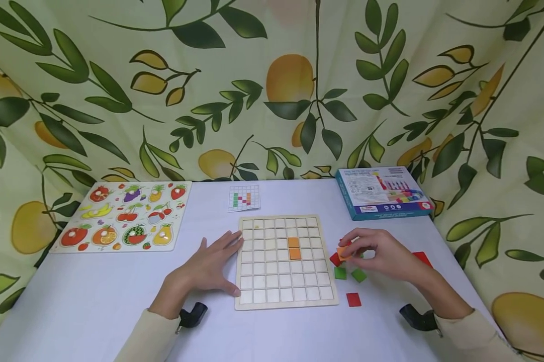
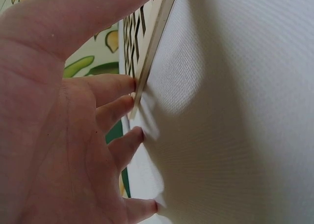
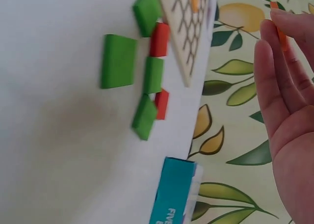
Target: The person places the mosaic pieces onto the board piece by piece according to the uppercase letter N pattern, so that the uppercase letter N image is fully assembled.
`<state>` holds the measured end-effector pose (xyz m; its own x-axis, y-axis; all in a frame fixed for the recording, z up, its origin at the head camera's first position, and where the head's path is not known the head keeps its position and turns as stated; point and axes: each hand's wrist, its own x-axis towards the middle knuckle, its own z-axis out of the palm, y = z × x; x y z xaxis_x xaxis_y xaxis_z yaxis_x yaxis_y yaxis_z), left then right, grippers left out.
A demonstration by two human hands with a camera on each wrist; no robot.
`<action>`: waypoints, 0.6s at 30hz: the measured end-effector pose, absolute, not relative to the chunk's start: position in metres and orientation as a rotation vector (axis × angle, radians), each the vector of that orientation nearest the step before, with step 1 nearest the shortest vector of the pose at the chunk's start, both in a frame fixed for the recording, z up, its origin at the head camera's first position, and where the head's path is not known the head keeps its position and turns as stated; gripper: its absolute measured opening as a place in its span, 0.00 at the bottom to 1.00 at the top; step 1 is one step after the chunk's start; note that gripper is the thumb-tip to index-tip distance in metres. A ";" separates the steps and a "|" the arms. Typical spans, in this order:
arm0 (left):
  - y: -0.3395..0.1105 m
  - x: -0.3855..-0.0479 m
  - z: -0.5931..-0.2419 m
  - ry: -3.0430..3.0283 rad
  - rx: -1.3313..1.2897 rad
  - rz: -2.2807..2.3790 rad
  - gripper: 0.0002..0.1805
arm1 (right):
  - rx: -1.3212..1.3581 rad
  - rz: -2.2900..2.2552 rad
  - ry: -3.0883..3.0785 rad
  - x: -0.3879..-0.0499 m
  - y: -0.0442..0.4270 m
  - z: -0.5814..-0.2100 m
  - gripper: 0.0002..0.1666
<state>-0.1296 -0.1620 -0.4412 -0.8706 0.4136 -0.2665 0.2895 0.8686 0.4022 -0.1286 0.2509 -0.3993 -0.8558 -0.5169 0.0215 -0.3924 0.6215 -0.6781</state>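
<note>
A pale wooden grid board (image 1: pixel 278 304) lies on the white table, with two orange square tiles (image 1: pixel 294 248) set one above the other in its cells. My left hand (image 1: pixel 210 266) rests along the board's left edge, thumb and fingers spread and touching its side (image 2: pixel 152 47). Right of the board, my right hand (image 1: pixel 380 254) pinches an orange tile (image 3: pixel 281 35) between thumb and fingers, raised above the table. Around and below it lie several loose green tiles (image 3: pixel 118 61) and red tiles (image 1: pixel 353 299), some partly hidden by the hand in the head view.
Behind the board lies a small pattern card (image 1: pixel 244 197) with coloured squares. A fruit puzzle board (image 1: pixel 127 216) is at the left. At the back right sits a blue game box (image 1: pixel 382 193). A red piece (image 1: pixel 422 258) shows beyond my right wrist. A leaf-patterned curtain (image 1: pixel 236 125) hangs behind.
</note>
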 end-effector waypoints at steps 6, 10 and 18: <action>-0.161 -0.131 -0.443 2.694 0.526 0.499 0.66 | -0.831 -1.089 2.694 -0.138 0.243 -0.396 0.12; -0.160 -0.131 -0.442 2.693 0.526 0.499 0.66 | -0.789 -1.118 2.681 -0.142 0.235 -0.394 0.13; -0.160 -0.130 -0.442 2.695 0.516 0.499 0.65 | -0.734 -1.201 2.664 -0.148 0.215 -0.396 0.14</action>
